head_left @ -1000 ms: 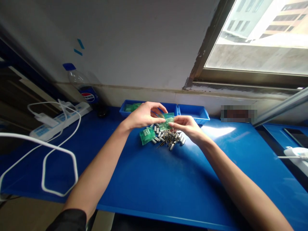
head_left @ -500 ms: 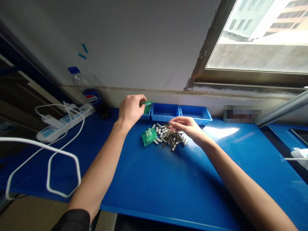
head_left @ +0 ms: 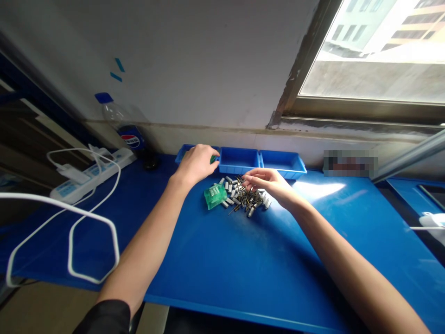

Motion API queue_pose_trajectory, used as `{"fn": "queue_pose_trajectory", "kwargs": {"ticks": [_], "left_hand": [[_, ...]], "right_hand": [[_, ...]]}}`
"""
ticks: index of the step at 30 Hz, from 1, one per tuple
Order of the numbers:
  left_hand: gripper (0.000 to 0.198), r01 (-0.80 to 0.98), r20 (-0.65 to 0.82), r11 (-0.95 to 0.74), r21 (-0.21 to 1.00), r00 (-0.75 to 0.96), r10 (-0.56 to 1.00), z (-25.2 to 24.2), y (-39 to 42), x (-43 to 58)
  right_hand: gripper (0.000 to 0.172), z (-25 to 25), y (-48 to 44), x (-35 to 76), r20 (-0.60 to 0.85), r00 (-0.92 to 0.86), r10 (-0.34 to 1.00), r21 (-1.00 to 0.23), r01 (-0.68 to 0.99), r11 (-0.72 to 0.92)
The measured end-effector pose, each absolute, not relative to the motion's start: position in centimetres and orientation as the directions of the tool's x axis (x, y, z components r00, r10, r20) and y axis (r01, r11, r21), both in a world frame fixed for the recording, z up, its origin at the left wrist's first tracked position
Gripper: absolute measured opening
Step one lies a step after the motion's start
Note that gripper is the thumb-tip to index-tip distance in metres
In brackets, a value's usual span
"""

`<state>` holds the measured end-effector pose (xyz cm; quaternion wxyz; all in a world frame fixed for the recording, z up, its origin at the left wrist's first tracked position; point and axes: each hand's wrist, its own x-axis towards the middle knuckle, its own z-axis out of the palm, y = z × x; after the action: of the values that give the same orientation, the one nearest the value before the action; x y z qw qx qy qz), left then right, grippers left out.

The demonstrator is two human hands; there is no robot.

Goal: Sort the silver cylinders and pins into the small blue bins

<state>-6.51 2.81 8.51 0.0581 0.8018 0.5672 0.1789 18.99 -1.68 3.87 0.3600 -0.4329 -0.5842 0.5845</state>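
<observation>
Green plastic piece [head_left: 212, 159] | over leftmost blue bin [head_left: 181, 153] at desk's far edge, peeking from curled fingers of left hand [head_left: 196, 163] | right hand [head_left: 269, 183]: fingers narrow, tips on metal parts pile [head_left: 245, 199], pinch cannot tell | green housing [head_left: 215, 195] touching pile's left side

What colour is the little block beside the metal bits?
The block is see-through green, seen in the head view.

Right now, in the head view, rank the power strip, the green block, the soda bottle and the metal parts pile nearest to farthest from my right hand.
1. metal parts pile, under the right hand.
2. green block, just left.
3. soda bottle, back left by wall.
4. power strip, farthest left.
</observation>
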Motion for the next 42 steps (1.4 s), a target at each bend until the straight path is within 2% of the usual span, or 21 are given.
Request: {"fn": "queue_pose_trajectory", "kwargs": {"ticks": [3,7,14,19,23,26,30,36,42], "left_hand": [[0.028,0.825,0.161,-0.463,0.322,0.435,0.886,8.3,2.5,-5.9],[0.033,0.771,-0.114,-0.495,0.399,0.578,0.808,8.1,1.9,-5.5],[0.081,0.845,-0.36,-0.432,0.315,0.528,0.769,7.9,1.3,-5.3],[0.09,0.856,-0.424,-0.443,0.268,0.517,0.743,8.3,1.2,-5.4],[0.076,0.842,-0.451,-0.484,0.238,0.537,0.713,9.1,1.0,-5.3],[0.061,0.806,-0.425,-0.511,0.299,0.591,0.685,9.6,0.7,-5.1],[0.047,0.789,-0.316,-0.513,0.337,0.608,0.728,9.5,0.4,-4.7],[0.047,0.799,-0.08,-0.525,0.292,0.567,0.82,8.5,0.9,-4.4],[0.036,0.672,0.201,-0.608,0.423,0.585,0.786,9.0,1.0,-3.9]], "right_hand": [[0.038,3.9,-1.7,18.9,-0.084,-0.368,0.926,-0.995,0.087,-0.055],[0.036,3.8,-1.7,18.9,-0.071,-0.37,0.926,-0.994,0.106,-0.033],[0.035,4.0,-1.7,18.8,-0.056,-0.382,0.922,-0.994,0.112,-0.014],[0.034,3.9,-1.8,18.9,-0.062,-0.389,0.919,-0.995,0.095,-0.027],[0.032,3.9,-1.8,18.9,-0.064,-0.387,0.92,-0.995,0.1,-0.027],[0.032,3.9,-1.7,19.0,-0.063,-0.389,0.919,-0.995,0.102,-0.025],[0.034,3.7,-1.7,19.0,-0.056,-0.399,0.915,-0.994,0.108,-0.014],[0.034,3.5,-1.7,19.1,-0.065,-0.399,0.915,-0.994,0.103,-0.025],[0.035,3.9,-1.6,19.3,-0.049,-0.384,0.922,-0.993,0.117,-0.004]]}}
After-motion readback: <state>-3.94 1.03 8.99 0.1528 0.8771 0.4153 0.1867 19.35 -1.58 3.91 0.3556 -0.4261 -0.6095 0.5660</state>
